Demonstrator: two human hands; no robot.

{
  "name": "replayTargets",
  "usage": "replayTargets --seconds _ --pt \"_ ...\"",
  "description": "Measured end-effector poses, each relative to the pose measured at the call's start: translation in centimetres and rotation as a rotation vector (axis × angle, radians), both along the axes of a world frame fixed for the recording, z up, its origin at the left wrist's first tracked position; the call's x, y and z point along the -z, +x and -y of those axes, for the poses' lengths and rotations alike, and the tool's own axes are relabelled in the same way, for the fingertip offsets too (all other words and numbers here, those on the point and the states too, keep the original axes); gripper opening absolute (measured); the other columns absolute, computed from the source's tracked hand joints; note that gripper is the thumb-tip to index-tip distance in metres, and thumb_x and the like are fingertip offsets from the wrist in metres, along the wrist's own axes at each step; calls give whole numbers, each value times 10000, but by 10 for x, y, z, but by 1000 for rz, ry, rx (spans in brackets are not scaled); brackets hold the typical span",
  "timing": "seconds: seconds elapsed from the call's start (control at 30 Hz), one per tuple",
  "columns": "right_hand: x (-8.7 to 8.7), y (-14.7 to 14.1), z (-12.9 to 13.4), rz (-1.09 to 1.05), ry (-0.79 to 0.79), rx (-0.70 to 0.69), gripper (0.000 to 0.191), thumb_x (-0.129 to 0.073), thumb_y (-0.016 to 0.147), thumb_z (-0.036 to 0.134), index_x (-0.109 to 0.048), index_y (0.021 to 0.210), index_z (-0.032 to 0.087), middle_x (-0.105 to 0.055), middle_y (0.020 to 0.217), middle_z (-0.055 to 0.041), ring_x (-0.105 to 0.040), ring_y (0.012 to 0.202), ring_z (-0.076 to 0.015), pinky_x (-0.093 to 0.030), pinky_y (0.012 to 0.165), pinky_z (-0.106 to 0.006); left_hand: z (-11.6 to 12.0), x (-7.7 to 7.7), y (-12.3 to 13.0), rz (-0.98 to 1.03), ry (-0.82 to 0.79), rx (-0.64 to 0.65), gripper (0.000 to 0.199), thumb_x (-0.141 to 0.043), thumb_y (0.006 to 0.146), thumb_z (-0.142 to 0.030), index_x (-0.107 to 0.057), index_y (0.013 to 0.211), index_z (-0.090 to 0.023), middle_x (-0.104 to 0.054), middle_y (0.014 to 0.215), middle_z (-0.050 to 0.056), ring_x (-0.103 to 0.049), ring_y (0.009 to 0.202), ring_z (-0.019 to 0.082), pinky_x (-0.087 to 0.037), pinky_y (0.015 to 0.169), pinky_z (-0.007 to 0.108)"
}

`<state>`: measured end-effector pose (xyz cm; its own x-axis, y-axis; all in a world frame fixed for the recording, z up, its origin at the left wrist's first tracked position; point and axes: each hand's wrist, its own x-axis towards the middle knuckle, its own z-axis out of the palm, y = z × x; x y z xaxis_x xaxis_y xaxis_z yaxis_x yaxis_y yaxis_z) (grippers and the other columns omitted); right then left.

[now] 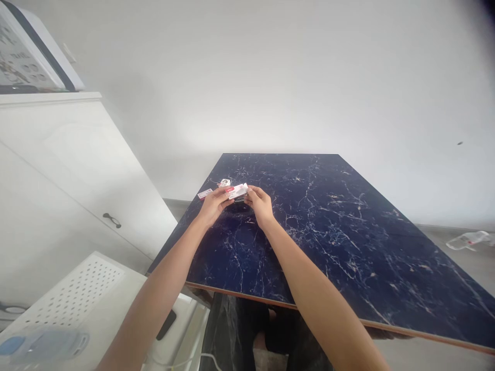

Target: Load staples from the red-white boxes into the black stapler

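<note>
The left hand [212,207] and right hand [260,205] were both up over the far-left part of the table, close together, arms reaching forward from the bottom of the view. Between them was a white and red carton [236,191], small and flat, tilted slightly, gripped by its ends with the fingers of both hands closed on it, so neither hand was released. The carton was held just above the tabletop, not resting on it as far as could be seen. Just left of the left hand was a small pink and white strip [204,194]; cannot tell if it was touching the hand. Just behind the carton was a small white item [225,182], too small to identify. Under the hands was a dark object [240,202], mostly hidden. The table [328,226] had a dark blue marble-look top with white veins. To the left stood a white cabinet [77,175] with a dark handle [112,220]. Lower left was a white perforated panel [77,293] with a black phone [166,324] near it. A clear plastic bottle [469,240] lay on the floor at right.
</note>
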<state>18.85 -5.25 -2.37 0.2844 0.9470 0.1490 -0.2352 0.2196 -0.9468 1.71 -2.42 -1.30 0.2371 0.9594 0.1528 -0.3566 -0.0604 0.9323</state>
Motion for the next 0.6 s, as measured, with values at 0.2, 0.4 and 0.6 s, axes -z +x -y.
replayTargets --seconds 0.2,0.4,0.6 --pt "0 -2 0 -97 -66 75 296 -686 781 408 -748 965 185 -771 928 -60 -733 820 -199 -605 784 -339 2 2 -1 -9 29 99 339 -876 733 -258 -796 1057 -199 -732 1240 91 -678 1160 277 -586 978 418" --pt "-3 5 1 -35 -27 -53 323 -690 794 406 -768 1046 219 -777 1020 -54 -729 918 -203 -596 804 -336 2 -3 -3 -10 45 38 344 -873 743 -305 -793 1064 -211 -732 1239 83 -664 1183 275 -568 1006 426" --pt "1 -2 3 26 7 24 332 -686 810 382 -743 1095 220 -780 1087 -57 -730 953 -209 -596 817 -338 6 -7 -2 -23 39 33 381 -900 707 -304 -784 1053 -195 -724 1254 95 -656 1190 288 -555 1024 461"
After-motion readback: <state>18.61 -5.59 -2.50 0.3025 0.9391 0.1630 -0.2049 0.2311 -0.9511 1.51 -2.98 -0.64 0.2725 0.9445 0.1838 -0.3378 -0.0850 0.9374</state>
